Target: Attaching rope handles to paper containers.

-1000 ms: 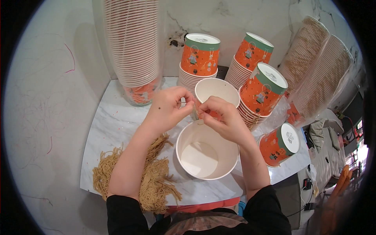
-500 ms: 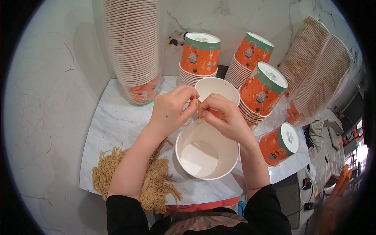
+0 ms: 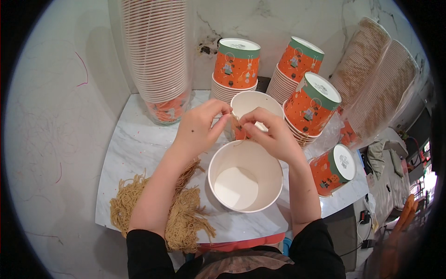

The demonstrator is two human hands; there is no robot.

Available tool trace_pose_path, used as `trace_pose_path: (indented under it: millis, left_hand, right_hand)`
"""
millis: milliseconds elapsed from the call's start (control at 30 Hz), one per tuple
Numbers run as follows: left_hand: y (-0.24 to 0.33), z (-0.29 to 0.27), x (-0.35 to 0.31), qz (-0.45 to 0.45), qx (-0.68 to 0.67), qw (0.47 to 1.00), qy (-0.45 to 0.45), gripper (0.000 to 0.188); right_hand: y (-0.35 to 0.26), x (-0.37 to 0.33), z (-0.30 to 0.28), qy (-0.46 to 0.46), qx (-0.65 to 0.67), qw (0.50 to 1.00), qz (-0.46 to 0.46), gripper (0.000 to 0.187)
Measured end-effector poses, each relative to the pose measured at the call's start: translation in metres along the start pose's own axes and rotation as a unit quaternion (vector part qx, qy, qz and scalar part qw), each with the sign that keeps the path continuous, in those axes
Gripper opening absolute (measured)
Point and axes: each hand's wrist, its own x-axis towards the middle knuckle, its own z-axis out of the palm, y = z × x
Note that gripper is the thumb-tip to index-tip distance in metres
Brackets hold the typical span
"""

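Note:
Over the table's middle my left hand [image 3: 199,124] and my right hand [image 3: 268,132] face each other, each closed in a pinch on a thin tan strand [image 3: 235,117] of cord. Little of the strand shows between the fingertips. Just below the hands stands a large white-lined paper bucket [image 3: 217,191], mouth up, with nothing inside. Behind it, partly covered by my fingers, is a second open paper bucket [image 3: 248,98] with an orange outside. By my left forearm lies a bundle of tan cords [image 3: 188,221], partly hidden under the arm.
A tall wrapped stack of buckets [image 3: 155,51] rises at the back left. Upturned orange and green bucket stacks [image 3: 237,69] line the wall. More wrapped stacks [image 3: 381,83] lean at the right, near a single tilted bucket [image 3: 327,174]. The marble-patterned table [image 3: 134,139] ends close to me.
Both hands have shifted slightly; my right hand has moved a little right and up, so the gap between the fingertips is wider. The buckets stay in place.

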Motion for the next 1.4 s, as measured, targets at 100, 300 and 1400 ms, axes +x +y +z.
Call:
trace_pose_path:
  millis: [100,300,1400]
  left_hand:
    - [0.005,-0.001,0.001,-0.019,-0.046,0.999,-0.009,0.008]
    - [0.014,-0.001,0.002,-0.056,-0.093,0.994,-0.019,0.007]
    - [0.017,-0.005,-0.001,-0.191,-0.121,0.973,-0.04,0.011]
  right_hand:
    - [0.013,0.004,-0.001,0.063,0.009,0.998,0.01,0.017]
    - [0.012,0.008,0.002,0.131,-0.039,0.987,-0.087,0.022]
    - [0.021,0.012,0.002,0.047,-0.183,0.966,-0.178,0.014]
